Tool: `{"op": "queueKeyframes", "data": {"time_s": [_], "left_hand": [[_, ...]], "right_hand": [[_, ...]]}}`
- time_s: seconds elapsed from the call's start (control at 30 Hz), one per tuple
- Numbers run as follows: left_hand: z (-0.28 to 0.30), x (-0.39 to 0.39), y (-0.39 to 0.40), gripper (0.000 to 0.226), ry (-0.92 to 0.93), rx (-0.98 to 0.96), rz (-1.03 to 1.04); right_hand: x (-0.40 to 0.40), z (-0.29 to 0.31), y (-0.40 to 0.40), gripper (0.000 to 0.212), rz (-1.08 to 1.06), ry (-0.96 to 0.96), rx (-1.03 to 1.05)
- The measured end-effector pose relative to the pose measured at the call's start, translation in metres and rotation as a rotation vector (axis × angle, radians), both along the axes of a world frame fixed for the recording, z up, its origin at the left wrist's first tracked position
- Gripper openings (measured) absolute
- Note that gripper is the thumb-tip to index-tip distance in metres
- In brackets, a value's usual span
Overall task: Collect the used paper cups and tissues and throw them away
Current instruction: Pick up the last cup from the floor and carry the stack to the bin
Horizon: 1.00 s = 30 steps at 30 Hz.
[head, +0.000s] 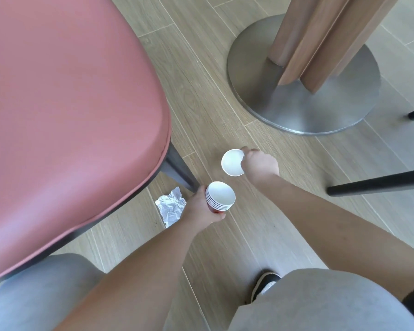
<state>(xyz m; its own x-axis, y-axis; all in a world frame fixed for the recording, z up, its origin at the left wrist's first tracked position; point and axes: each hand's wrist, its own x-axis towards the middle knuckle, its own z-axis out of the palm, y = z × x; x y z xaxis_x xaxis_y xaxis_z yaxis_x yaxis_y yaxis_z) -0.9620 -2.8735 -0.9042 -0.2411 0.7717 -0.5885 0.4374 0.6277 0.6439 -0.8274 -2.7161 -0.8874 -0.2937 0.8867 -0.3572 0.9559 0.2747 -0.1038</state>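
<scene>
We look down past both our knees at a pale wood-plank floor [225, 111]. At 9 to 11 o'clock a pink padded chair seat [65, 111] fills the view, and 1 dark grey chair leg [179, 170] runs down from its corner.

Just below that leg, at about 7 o'clock from the cups, a crumpled white tissue [170, 206] lies on the floor, partly under the seat edge and just beside our left hand [201, 209]; whether they touch, we cannot tell.

The left hand has its fingers curled round a nested stack of paper cups [220, 197], red outside and white inside. We count about 5 rims; the mouth tilts up toward us.

At 1 o'clock from the stack, near but apart, a single white-lined paper cup [232, 163] sits with its mouth toward us. Our right hand [259, 164] pinches its right rim, fingertips curled over the edge. Whether the cup rests on the floor or is lifted, we cannot tell.

At 12 to 1 o'clock stands a round brushed-metal table base [304, 108] with a wooden pedestal [320, 37] rising from it. At 3 o'clock 2 black chair legs [378, 182] cross the floor. At 5 o'clock a dark shoe [264, 285] shows beside grey shorts [320, 304].
</scene>
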Motion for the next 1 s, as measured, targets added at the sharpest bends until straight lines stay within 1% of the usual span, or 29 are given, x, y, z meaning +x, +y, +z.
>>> {"op": "queueKeyframes", "data": {"time_s": [0.07,0.17,0.23,0.27,0.37,0.47,0.57,0.73,0.83,0.9,0.97,1.0], "left_hand": [[0.0,0.004,0.004,0.081,-0.018,0.0,0.01],[0.001,0.011,0.012,0.082,-0.028,0.005,0.043],[0.001,0.017,0.018,0.08,-0.026,0.017,0.059],[0.001,0.019,0.02,0.08,-0.026,0.023,0.063],[0.001,0.025,0.027,0.077,-0.035,0.046,0.07],[0.0,0.027,0.032,0.076,-0.04,0.077,0.081],[-0.003,0.026,0.034,0.075,-0.041,0.093,0.079],[-0.007,0.025,0.034,0.079,-0.045,0.124,0.051],[-0.008,0.025,0.035,0.076,-0.063,0.147,0.058],[-0.007,0.026,0.035,0.074,-0.063,0.153,0.054],[-0.008,0.027,0.034,0.074,-0.061,0.159,0.044],[-0.008,0.027,0.034,0.073,-0.059,0.161,0.036]], "right_hand": [[0.015,0.015,0.004,0.034,-0.12,0.146,0.005],[0.034,0.039,0.005,0.034,-0.279,0.435,-0.004],[0.042,0.053,0.001,0.03,-0.317,0.591,-0.059],[0.045,0.058,-0.003,0.027,-0.3,0.624,-0.1],[0.05,0.068,-0.016,0.025,-0.214,0.604,-0.23],[0.052,0.068,-0.023,0.025,-0.171,0.531,-0.258],[0.056,0.064,-0.022,0.026,-0.19,0.493,-0.286],[0.062,0.056,-0.022,0.027,-0.23,0.509,-0.291],[0.063,0.05,-0.024,0.035,-0.226,0.528,-0.232],[0.063,0.048,-0.026,0.039,-0.178,0.617,-0.248],[0.064,0.049,-0.03,0.051,-0.057,0.664,-0.317],[0.064,0.049,-0.033,0.059,0.024,0.648,-0.35]]}}
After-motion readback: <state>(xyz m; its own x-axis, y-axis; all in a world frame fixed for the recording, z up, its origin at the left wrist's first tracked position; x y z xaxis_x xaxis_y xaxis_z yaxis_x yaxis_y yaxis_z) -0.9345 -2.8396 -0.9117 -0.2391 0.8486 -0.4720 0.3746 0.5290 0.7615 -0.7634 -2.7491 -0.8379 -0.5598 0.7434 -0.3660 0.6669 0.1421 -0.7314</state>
